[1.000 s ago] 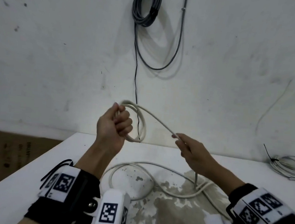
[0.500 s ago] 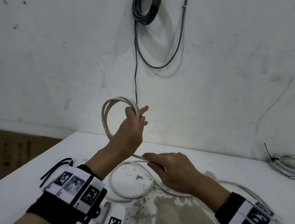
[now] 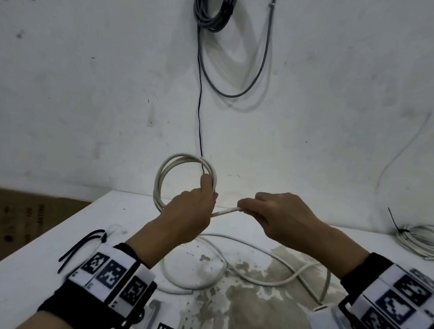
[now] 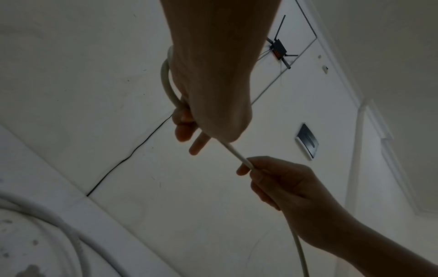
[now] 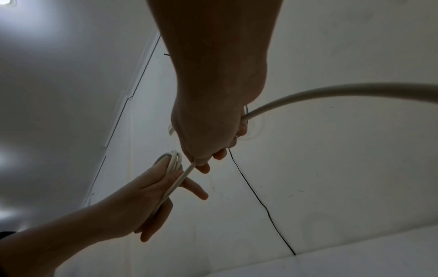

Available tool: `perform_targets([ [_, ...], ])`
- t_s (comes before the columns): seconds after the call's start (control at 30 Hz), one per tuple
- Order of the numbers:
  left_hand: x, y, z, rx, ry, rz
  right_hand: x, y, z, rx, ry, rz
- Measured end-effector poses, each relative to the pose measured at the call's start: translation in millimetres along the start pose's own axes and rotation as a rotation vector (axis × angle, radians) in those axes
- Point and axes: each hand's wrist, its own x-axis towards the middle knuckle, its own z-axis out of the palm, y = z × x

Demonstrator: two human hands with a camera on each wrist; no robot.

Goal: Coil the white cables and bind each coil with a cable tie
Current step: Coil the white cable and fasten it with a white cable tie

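Observation:
My left hand (image 3: 194,209) holds up a small coil of white cable (image 3: 163,175) above the table, thumb pressing the loops against the fingers. From that hand a short straight run of cable (image 3: 226,211) leads right into my right hand (image 3: 266,215), which pinches it between thumb and fingers. The slack of the same white cable (image 3: 253,280) lies in loose loops on the table below both hands. The left wrist view shows the cable (image 4: 237,153) stretched between the two hands; the right wrist view shows the coil (image 5: 174,159) lying across my left fingers (image 5: 194,189).
A bound coil of white cable (image 3: 423,240) with a black tie sits at the table's far right. Black cable ties (image 3: 85,244) lie by my left wrist. The white table (image 3: 20,278) has worn patches in the middle. Grey cables (image 3: 215,6) hang on the wall.
My right hand has risen from the table and moved right, drawing the cable taut beside the coil. The left hand has lowered a little with the coil.

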Motion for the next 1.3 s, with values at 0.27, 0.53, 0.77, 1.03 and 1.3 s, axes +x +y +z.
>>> perform_targets([
  [0.27, -4, -3, 1, -0.04, -0.04, -0.013, -1, 6, 2, -0.049, -0.01, -0.015],
  [0.53, -11, 8, -10, -0.69, -0.157, -0.077, 12, 17, -10, -0.119, 0.037, -0.009],
  [0.77, -24, -3, -16, -1.6, -0.614, -0.082, 7, 11, -8, 0.009, 0.164, 0.006],
  [1.03, -22, -14, -18, -1.823, -0.906, 0.081, 9, 16, -17, 0.0, 0.262, -0.083],
  [1.3, -19, -12, -27, -1.772, -0.94, 0.109, 1, 23, -15, 0.097, 0.188, 0.015],
])
